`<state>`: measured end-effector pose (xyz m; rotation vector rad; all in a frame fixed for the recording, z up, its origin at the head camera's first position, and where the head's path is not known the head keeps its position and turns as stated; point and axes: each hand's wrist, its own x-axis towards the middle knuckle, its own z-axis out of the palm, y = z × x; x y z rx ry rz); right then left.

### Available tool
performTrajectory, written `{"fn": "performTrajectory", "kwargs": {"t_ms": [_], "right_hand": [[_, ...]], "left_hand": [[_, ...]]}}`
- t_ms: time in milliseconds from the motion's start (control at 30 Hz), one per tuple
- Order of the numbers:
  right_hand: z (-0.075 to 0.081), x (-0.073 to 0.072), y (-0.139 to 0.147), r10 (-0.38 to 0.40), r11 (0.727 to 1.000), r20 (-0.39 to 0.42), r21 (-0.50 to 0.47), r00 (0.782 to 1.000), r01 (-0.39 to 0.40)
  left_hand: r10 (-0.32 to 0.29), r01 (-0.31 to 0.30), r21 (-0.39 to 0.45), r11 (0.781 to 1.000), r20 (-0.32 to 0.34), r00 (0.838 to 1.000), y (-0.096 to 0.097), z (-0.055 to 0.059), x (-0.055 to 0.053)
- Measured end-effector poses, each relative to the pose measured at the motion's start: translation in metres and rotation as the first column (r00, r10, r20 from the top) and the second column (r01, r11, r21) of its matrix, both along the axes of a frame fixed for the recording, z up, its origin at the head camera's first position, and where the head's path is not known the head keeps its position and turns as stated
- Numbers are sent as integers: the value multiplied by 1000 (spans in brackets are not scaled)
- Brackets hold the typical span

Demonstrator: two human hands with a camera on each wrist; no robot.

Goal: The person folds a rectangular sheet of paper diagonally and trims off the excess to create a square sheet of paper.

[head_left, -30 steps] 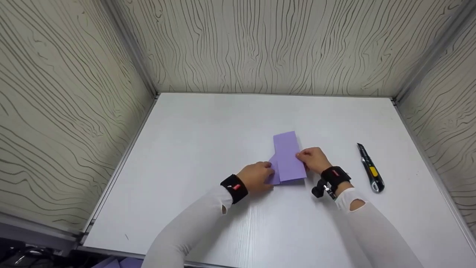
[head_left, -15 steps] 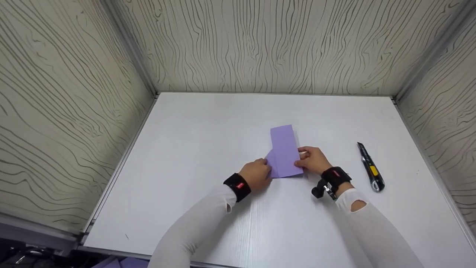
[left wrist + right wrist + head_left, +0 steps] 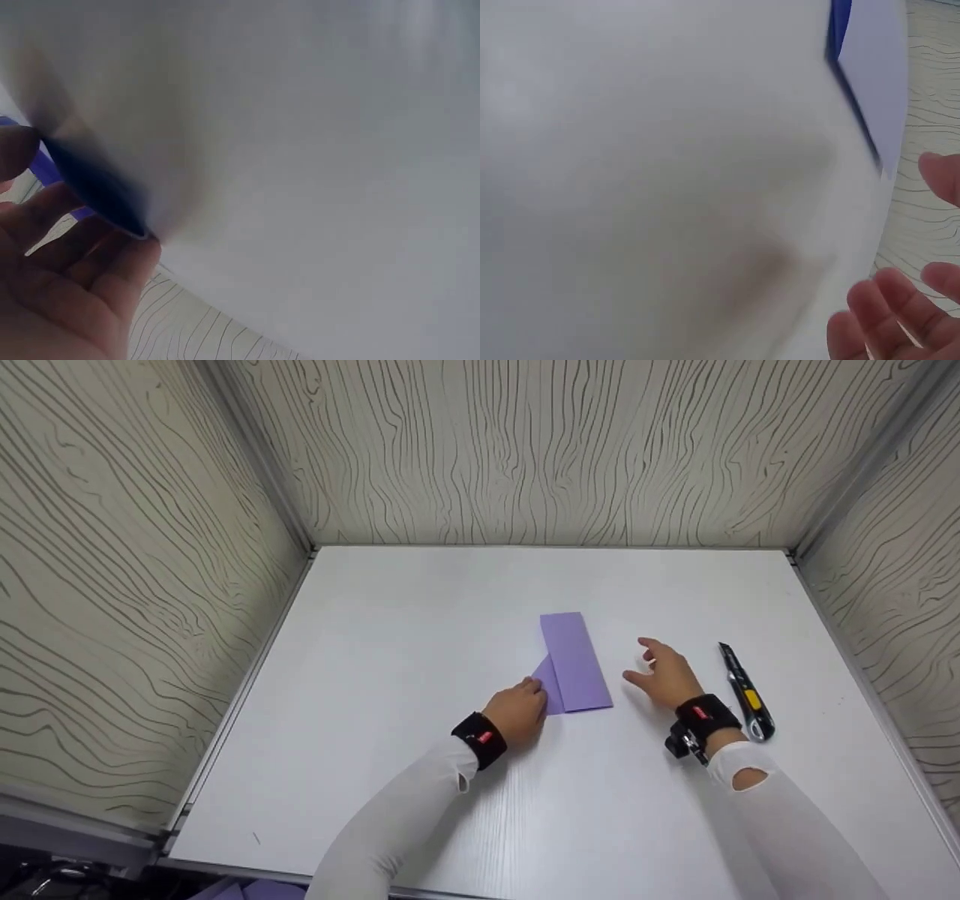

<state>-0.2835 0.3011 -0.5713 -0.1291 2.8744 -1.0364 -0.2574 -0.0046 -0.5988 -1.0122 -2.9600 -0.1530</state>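
A folded sheet of purple paper (image 3: 576, 664) lies on the white table, a long narrow panel on top and a slanted flap out to the left. At that flap my left hand (image 3: 516, 712) holds the paper's lower left edge. The left wrist view shows its thumb and fingers (image 3: 135, 262) along the dark, slightly bowed edge of the paper. To the right of the paper, and apart from it, my right hand (image 3: 666, 675) has its thumb and fingers spread with nothing between them. The right wrist view shows the purple paper (image 3: 877, 82) beyond its fingertips.
A black and yellow utility knife (image 3: 748, 694) lies right of my right hand, its tip pointing away. Patterned panels (image 3: 480, 450) wall the white table (image 3: 405, 607) at the back and sides. More purple paper (image 3: 262, 890) shows below the front edge.
My right hand has let go of the paper's right edge and moved right, its fingers spreading. The paper has shifted slightly away and left and lies flatter. My left hand stays at its left edge.
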Motion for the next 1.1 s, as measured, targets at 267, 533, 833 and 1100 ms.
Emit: {"fn": "performTrajectory", "kwargs": {"t_ms": [267, 533, 833, 1100], "right_hand": [[11, 3, 45, -108, 959, -104, 249, 989, 132], [6, 19, 86, -241, 903, -91, 344, 966, 258], [6, 35, 118, -305, 903, 89, 344, 948, 258], [-1, 41, 121, -269, 920, 143, 331, 953, 210]], "left_hand": [[-28, 29, -8, 1000, 56, 998, -2, 6, -8], [-46, 44, 39, 998, 50, 998, -6, 8, -12], [-55, 53, 56, 997, 35, 998, -6, 3, -15], [-43, 40, 54, 998, 64, 997, -6, 3, -13]]}}
